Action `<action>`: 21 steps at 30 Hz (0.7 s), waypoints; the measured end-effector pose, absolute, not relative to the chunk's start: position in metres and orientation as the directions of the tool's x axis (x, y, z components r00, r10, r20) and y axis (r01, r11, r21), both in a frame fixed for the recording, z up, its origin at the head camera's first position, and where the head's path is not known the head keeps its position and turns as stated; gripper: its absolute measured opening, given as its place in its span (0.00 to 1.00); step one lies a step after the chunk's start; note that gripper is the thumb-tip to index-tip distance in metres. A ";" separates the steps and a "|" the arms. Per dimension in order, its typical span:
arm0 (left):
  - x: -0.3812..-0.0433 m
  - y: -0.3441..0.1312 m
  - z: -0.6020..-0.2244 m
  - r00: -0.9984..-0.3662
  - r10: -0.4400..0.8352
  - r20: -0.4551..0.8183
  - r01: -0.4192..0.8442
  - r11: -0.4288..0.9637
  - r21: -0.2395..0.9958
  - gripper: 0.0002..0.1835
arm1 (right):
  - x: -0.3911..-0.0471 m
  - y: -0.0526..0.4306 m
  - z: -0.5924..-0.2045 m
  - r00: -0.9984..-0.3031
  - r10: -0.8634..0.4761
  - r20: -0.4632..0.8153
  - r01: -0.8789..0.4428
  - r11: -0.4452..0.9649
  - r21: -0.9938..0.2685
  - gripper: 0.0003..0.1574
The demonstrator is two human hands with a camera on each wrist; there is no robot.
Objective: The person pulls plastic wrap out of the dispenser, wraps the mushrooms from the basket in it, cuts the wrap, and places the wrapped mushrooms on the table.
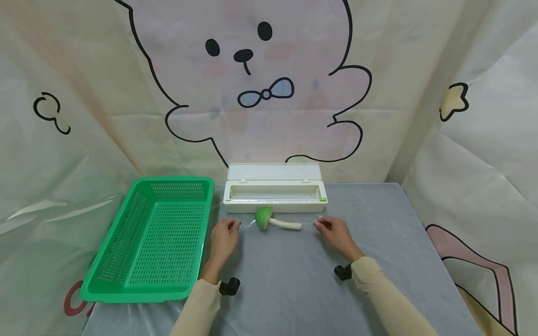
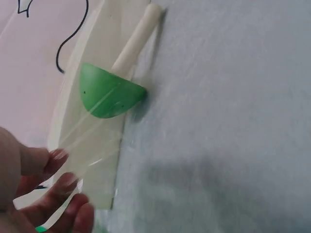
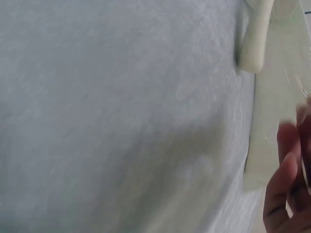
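Note:
A mushroom-shaped piece point(image 1: 264, 218) with a green cap and a whitish stem lies on the grey cloth, cap to the left. Clear plastic film point(image 2: 95, 162) runs from my left fingers across the cap in the left wrist view. My left hand point(image 1: 224, 237) pinches the film's left end, thumb against fingertips. Right of the stem's end, my right hand point(image 1: 336, 235) pinches the film's other end; in the right wrist view the right hand point(image 3: 286, 179) is partly cut off by the frame edge. Just behind the mushroom stands a white dispenser box point(image 1: 275, 207) with its lid raised.
A green perforated plastic basket point(image 1: 147, 297) stands on the left of the table, close to my left forearm. Grey cloth point(image 1: 290, 289) covers the table. Printed fabric point(image 1: 311, 130) hangs behind and at both sides.

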State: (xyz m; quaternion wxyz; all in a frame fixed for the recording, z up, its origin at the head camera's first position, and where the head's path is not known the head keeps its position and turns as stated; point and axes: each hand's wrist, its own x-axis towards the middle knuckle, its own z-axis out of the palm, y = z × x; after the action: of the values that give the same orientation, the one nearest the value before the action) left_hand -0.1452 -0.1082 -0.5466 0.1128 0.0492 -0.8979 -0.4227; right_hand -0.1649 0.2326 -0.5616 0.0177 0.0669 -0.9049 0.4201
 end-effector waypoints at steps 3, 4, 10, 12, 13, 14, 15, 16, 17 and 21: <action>-0.156 -0.102 -0.547 -0.956 -0.237 0.174 -0.020 0.643 0.765 0.11 | -0.171 0.225 -0.561 -0.995 -0.034 0.098 -0.095 0.674 -0.733 0.12; -0.160 -0.100 -0.549 -0.946 -0.257 0.197 -0.021 0.654 0.756 0.11 | -0.173 0.223 -0.562 -0.994 -0.014 0.105 -0.086 0.691 -0.717 0.13; -0.177 -0.092 -0.558 -0.899 -0.344 0.270 -0.057 0.705 0.707 0.08 | -0.185 0.204 -0.566 -0.991 0.098 0.089 0.009 0.724 -0.690 0.14; -0.181 -0.089 -0.562 -0.895 -0.365 0.256 -0.085 0.705 0.704 0.08 | -0.187 0.197 -0.569 -0.987 0.139 0.078 0.044 0.707 -0.706 0.12; -0.183 -0.088 -0.565 -0.892 -0.376 0.249 -0.097 0.699 0.708 0.08 | -0.187 0.194 -0.571 -0.985 0.156 0.077 0.056 0.701 -0.711 0.12; -0.184 -0.086 -0.567 -0.890 -0.389 0.238 -0.112 0.692 0.714 0.07 | -0.188 0.191 -0.573 -0.982 0.169 0.081 0.061 0.700 -0.711 0.11; -0.185 -0.085 -0.569 -0.888 -0.400 0.229 -0.117 0.676 0.727 0.07 | -0.188 0.189 -0.575 -0.980 0.175 0.092 0.058 0.698 -0.714 0.10; -0.185 -0.084 -0.571 -0.886 -0.409 0.220 -0.120 0.659 0.742 0.07 | -0.188 0.187 -0.577 -0.979 0.179 0.102 0.052 0.693 -0.719 0.09; -0.185 -0.083 -0.572 -0.884 -0.416 0.213 -0.117 0.637 0.762 0.06 | -0.187 0.185 -0.580 -0.977 0.179 0.114 0.042 0.689 -0.723 0.08; -0.184 -0.079 -0.576 -0.896 -0.393 0.209 -0.041 0.540 0.841 0.04 | -0.184 0.179 -0.588 -0.978 0.123 0.170 -0.046 0.664 -0.746 0.09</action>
State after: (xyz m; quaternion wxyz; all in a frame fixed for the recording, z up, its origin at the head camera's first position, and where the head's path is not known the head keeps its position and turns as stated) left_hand -0.1841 -0.0792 -0.5761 0.1902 0.1266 -0.8565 -0.4628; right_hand -0.1841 0.1790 -0.5878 0.1033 -0.0215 -0.9064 0.4090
